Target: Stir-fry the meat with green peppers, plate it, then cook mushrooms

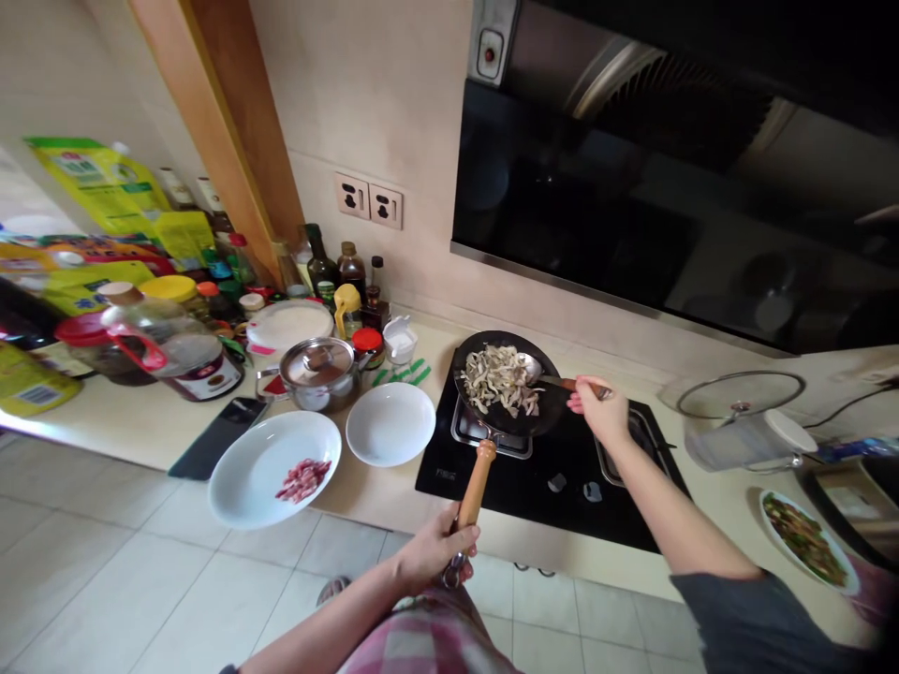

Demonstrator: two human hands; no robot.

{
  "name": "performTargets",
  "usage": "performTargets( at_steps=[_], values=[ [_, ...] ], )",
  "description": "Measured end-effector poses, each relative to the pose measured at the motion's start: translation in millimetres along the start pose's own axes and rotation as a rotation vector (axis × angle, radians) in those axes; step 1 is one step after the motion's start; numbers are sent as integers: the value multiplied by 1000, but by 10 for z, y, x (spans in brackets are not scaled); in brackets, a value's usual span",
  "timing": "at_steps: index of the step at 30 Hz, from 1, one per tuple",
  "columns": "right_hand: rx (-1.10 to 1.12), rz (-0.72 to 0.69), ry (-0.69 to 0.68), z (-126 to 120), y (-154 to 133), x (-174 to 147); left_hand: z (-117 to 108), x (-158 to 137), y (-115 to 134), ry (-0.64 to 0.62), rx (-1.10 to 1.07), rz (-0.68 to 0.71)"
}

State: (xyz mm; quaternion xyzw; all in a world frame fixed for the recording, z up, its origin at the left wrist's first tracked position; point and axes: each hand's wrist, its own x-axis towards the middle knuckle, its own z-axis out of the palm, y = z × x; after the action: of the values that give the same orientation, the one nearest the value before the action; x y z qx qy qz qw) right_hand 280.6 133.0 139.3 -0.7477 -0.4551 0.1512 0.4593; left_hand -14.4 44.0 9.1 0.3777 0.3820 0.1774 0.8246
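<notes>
A black wok [554, 402] sits on the left burner of the stove, holding pale grey strips that look like mushrooms [495, 374]. My left hand [439, 548] is closed around the lower part of the wok's wooden handle [478, 482]. Over the wok's right rim, my right hand [596, 404] grips a spatula [554, 381] by its wooden grip, with its metal head among the strips. Left of the stove is a bare white bowl [391, 423]. Beside that, a large white plate [245, 468] carries a small heap of sliced raw meat [304, 479].
A lidded steel pot [319, 373], a red-lidded jar [369, 346], a phone [235, 417] and many bottles crowd the left counter. A range hood [632, 206] overhangs the stove [520, 496]. On the right stand a glass lid [741, 395] and a plate of cooked food [804, 538].
</notes>
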Motion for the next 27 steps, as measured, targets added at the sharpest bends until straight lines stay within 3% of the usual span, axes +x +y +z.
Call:
performTargets(
  at_steps=[2,6,10,12,14,17,19,23,25,27],
  values=[
    [29,-56,-95,131,25,-45,5,12,0,-10,-2,-7],
    [-254,-507,-188,217,10,-160,4,17,14,-14,17,-21],
    [-418,-782,-279,361,90,-369,-17,26,14,-17,22,-11],
    [-454,-883,-414,299,86,-538,-32,36,12,-12,22,-12],
    [-499,-943,-520,68,-36,-727,-46,46,11,-3,36,-18],
    [-559,-919,-584,-388,-413,-990,-62,53,12,-14,49,-28],
    [-573,-850,-615,-530,-657,-1126,-70,52,13,-25,43,-32],
    [-606,-774,-589,-245,-762,-1137,-80,41,15,-31,37,-46],
    [-586,-736,-481,-98,-669,-945,-85,32,16,-32,37,-42],
    [-533,-611,-352,-124,-577,-659,-93,18,16,-36,26,-33]
  ],
)
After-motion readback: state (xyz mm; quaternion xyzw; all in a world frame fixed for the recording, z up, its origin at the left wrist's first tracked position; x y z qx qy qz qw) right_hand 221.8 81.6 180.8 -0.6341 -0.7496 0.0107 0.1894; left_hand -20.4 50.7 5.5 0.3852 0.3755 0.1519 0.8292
